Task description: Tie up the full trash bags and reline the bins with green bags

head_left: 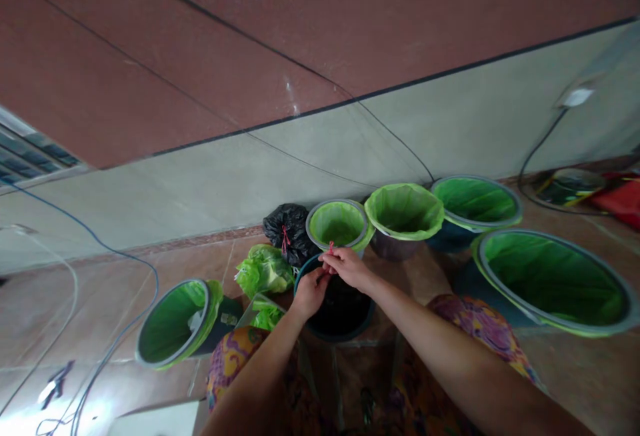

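Observation:
My left hand (310, 295) and my right hand (349, 268) meet over a dark bucket (369, 316) between my knees. A short red string (331, 247) sticks out of the pinched fingertips of my right hand. The fingers of my left hand are pinched together just below, and what lies in them is hidden. The inside of the bucket is dark, and I cannot make out what it holds. Just beyond it sits a black plastic bag (286, 226), tied at the neck with red string (285, 241).
Several bins with green liners stand around me: a grey-rimmed one (365, 213), others at right (627, 296), and a tilted one (145, 359) at left. Green plastic bags (263, 273) lie beside a clear container (250, 313). Cables (150, 269) cross the tiled floor.

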The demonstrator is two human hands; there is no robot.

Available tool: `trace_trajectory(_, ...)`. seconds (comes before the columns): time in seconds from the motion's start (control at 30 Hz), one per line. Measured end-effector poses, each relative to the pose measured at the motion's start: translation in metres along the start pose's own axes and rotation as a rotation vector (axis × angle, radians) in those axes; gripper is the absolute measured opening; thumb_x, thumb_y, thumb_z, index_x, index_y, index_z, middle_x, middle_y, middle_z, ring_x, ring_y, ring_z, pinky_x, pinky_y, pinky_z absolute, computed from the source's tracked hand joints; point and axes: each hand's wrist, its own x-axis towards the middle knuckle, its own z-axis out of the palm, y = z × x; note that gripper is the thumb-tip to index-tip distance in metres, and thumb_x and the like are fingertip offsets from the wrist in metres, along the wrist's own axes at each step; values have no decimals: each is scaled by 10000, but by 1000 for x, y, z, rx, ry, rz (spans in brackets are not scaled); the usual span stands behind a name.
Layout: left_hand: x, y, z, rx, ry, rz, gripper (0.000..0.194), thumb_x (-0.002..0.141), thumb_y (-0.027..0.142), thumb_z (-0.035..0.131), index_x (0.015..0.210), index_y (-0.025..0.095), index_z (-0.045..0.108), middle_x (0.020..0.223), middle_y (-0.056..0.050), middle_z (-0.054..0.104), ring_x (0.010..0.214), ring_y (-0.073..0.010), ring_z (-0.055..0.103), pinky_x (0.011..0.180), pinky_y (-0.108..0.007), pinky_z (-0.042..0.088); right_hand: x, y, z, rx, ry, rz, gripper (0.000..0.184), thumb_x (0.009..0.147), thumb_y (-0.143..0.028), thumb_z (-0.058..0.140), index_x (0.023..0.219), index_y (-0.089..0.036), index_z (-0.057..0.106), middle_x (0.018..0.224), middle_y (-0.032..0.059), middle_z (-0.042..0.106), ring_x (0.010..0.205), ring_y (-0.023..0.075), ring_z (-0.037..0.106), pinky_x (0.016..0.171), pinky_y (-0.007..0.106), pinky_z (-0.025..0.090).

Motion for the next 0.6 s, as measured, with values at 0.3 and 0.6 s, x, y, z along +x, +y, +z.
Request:
trace_trajectory(0.3, 15, -25, -12, -705, 254, -368, 263, 743, 405, 688, 744, 145, 646, 743, -55, 698, 733, -159, 661, 803, -319, 514, 0, -10, -50, -483, 204, 33, 268, 739, -267, 675, 985, -172, 719, 842, 50, 712, 733, 165, 629, 719, 277, 470)
trace_trajectory(0.6, 14, -24, -17, -938, 311, -470, 213, 764, 351, 689, 741, 159, 600, 762, -45, 707, 756, -149, 685, 882, -328, 506, -33, -6, -64, -1194, -150, 343, 126, 662, -207, 740, 784, -179, 727, 878, 128, 716, 835, 269, 669, 695, 320, 459)
